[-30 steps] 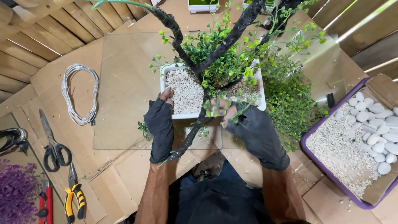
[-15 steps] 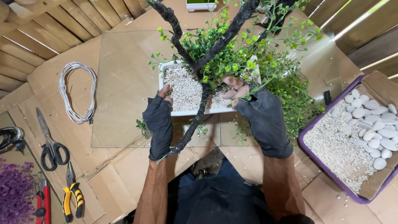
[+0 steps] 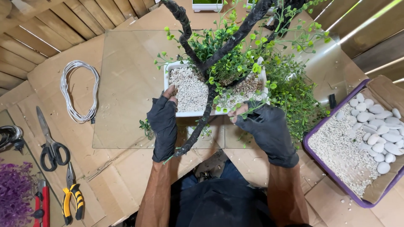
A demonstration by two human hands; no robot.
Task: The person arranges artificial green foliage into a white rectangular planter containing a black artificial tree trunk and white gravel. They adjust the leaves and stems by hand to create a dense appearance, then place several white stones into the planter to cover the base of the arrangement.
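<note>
A white rectangular pot (image 3: 169, 66) filled with pale gravel (image 3: 189, 90) stands on a glass sheet (image 3: 126, 84). An artificial tree with dark wrapped branches (image 3: 198, 126) and small green leaves (image 3: 235, 63) rises from it towards me. My left hand (image 3: 163, 126), in a dark fingerless glove, lies against the pot's front left corner, fingertips on the rim. My right hand (image 3: 267, 128), gloved the same way, is at the front right rim with its fingers curled. Leaves hide its fingertips.
A purple tray (image 3: 309, 145) with gravel and white pebbles sits at the right. On the cardboard at the left lie a white wire coil (image 3: 80, 90), scissors (image 3: 50, 143), yellow-handled pliers (image 3: 69, 197), a red-handled tool (image 3: 42, 201) and a purple plant (image 3: 14, 193).
My right hand has drawn back from the gravel near the trunk to the pot's front right rim. My left hand has stayed at the front left corner.
</note>
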